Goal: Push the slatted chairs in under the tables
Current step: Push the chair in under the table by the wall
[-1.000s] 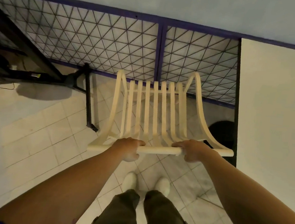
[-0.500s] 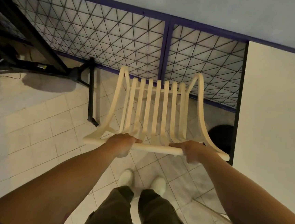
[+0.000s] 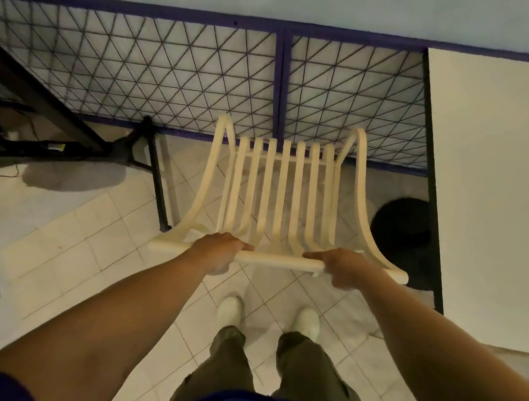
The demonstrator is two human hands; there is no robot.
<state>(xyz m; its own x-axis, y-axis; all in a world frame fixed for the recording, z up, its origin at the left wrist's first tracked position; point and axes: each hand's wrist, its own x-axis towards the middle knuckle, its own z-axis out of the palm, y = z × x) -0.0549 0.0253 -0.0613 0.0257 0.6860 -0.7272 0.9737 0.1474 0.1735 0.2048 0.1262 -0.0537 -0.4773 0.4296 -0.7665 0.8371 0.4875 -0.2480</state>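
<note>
Both hands are on the top rail of the cream slatted chair (image 3: pixel 281 198), seen from straight above. The left hand (image 3: pixel 218 254) is wrapped over the rail left of centre, fingers curled down over its far side, a firm full grip. The right hand (image 3: pixel 343 268) is closed on the rail right of centre, index finger lying along the top towards the middle. The chair's backrest slats run away from the rail towards the seat, and the two curved side pieces flare outward at the rail's ends. The chair stands on the tiled floor (image 3: pixel 70 247), its far end close to the purple-framed mesh fence (image 3: pixel 159 72) and roughly in line with the fence's upright post. The pale table (image 3: pixel 494 188) fills the right side; its dark left edge runs just beside the chair's right side piece, and the chair sits beside the table's left edge rather than beneath the top. A round black object (image 3: pixel 401 226) sits on the floor between the chair and the table's edge, partly hidden. A black stand leg (image 3: pixel 159 184) slants across the tiles just left of the chair. Two white shoes (image 3: pixel 229 310) are planted right behind the rail.
</note>
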